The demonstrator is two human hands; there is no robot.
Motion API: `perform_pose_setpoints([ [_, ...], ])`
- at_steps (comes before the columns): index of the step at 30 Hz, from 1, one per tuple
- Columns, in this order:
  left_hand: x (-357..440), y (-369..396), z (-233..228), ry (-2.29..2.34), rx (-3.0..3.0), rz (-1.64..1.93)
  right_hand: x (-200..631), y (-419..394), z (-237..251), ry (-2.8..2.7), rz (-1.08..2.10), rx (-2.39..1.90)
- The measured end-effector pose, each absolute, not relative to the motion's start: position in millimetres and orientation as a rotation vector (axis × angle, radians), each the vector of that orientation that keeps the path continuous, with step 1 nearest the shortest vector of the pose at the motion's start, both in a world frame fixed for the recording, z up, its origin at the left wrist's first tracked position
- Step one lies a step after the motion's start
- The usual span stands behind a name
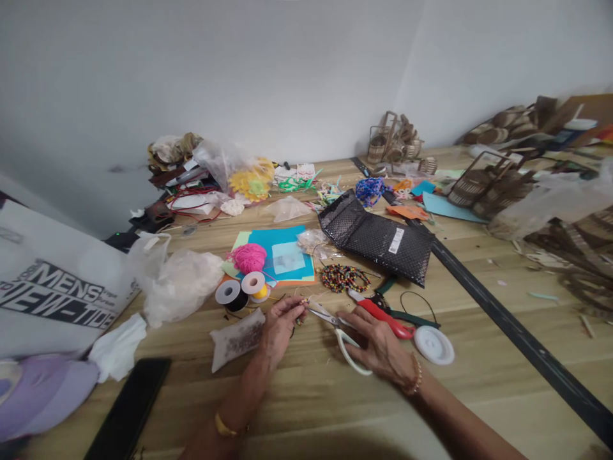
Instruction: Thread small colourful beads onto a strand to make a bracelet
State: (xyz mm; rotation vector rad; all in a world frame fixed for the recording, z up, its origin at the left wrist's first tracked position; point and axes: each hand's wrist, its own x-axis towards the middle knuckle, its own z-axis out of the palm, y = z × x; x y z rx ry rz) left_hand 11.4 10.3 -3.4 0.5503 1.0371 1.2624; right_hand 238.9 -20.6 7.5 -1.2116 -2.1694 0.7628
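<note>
My left hand (280, 324) pinches a short strand of small beads (302, 305), its fingers covering part of it. In my right hand (378, 342) is a pair of scissors (352, 354) with white handles, the fingers in and around the loops. The blades point left and their tips reach the bead strand by my left fingertips; a thin pale thread shows there. Just beyond the hands lies a coiled heap of multicoloured beads (345, 278). Pliers with red and dark green handles (385, 318) rest beside my right hand, near a white round lid (433, 345).
Left of my hands are a black thread spool (231, 295), a yellow thread spool (253, 285), pink yarn (249, 257) and a clear bag of beads (238, 338). Behind lies a black bubble mailer (383, 239). A dark phone (128, 409) sits front left; small baskets (488, 182) stand right.
</note>
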Motion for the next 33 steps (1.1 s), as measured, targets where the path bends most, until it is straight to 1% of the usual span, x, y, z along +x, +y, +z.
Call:
perform_pose_setpoints([
  [5, 15.4, 6.5, -3.7, 0.960, 0.577, 1.200, 237.3, -21.3, 3.7, -2.172, 0.653, -1.213],
  [14, 22.3, 1.2, 0.6, 0.943, 0.570, 1.112, 239.2, -23.4, -11.1, -2.324, 0.279, -1.206],
  [20, 22.6, 0.7, -0.3, 0.952, 0.564, 1.110, 240.3, -21.8, -8.5, -2.377, 0.188, -1.180],
  [25, 23.9, -0.1, -0.9, 0.947, 0.655, 1.140, 240.3, -20.8, -9.2, -2.354, 0.340, -1.181],
  [33, 24.0, -1.8, 2.8, 1.018, 0.873, 1.157, 237.5, -20.6, -4.5, -2.105, 0.833, -1.139],
])
